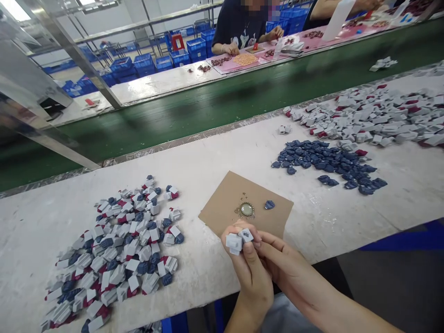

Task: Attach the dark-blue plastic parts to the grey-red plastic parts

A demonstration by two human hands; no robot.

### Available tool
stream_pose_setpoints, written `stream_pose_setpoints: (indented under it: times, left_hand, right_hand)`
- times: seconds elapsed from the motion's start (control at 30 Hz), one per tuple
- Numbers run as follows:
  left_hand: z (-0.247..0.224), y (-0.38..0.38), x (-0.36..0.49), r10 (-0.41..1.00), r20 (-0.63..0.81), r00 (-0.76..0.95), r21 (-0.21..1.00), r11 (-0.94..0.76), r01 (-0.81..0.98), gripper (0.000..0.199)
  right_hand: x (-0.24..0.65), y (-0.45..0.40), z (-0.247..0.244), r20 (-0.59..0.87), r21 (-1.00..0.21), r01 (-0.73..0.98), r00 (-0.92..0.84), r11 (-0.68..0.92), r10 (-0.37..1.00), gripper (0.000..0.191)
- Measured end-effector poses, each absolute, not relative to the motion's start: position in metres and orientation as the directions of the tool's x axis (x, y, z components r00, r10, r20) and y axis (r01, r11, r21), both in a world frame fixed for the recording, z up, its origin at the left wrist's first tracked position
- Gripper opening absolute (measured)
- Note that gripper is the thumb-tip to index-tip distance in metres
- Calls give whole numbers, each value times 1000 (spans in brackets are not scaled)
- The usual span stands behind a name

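Just in front of a brown cardboard sheet, my left hand is closed around a small light-grey plastic part with a square block on it. My right hand meets it from the right, its fingertips pinched at the same grey part; its grip is partly hidden. On the cardboard lies a round bottle-cap-like dish with a pale inside. Tiny metal-coloured bits are scattered around it. A single dark-blue moulded piece rests to the right of the dish.
Left on the white table spreads a heap of grey, blue and dark-red parts. Dark-blue pieces and grey-and-red parts are piled at right. Beyond runs a green conveyor belt, with a person working across it.
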State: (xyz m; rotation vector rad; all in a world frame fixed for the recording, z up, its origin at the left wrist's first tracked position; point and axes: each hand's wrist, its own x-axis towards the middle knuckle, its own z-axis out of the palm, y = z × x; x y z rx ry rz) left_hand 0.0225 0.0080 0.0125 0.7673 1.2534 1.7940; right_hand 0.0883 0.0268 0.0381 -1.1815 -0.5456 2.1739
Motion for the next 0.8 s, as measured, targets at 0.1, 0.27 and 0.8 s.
stream_pose_setpoints:
  times: [0.1,0.27,0.8]
  left_hand:
    - [14,7,21,891,25,-453,935,-182,-306,14]
    - [17,7,18,926,15,-376,924,-156,-348,12]
    - [24,12,3,797,-33,-602,997,-14,-73,8]
  right_hand:
    - [89,32,39,-636,-558,-315,-432,-768,639,26]
    - [94,38,38,-606,-596,-297,-443,-746,660,25]
    - [101,49,39,-170,-960,270,-327,-81,930,22]
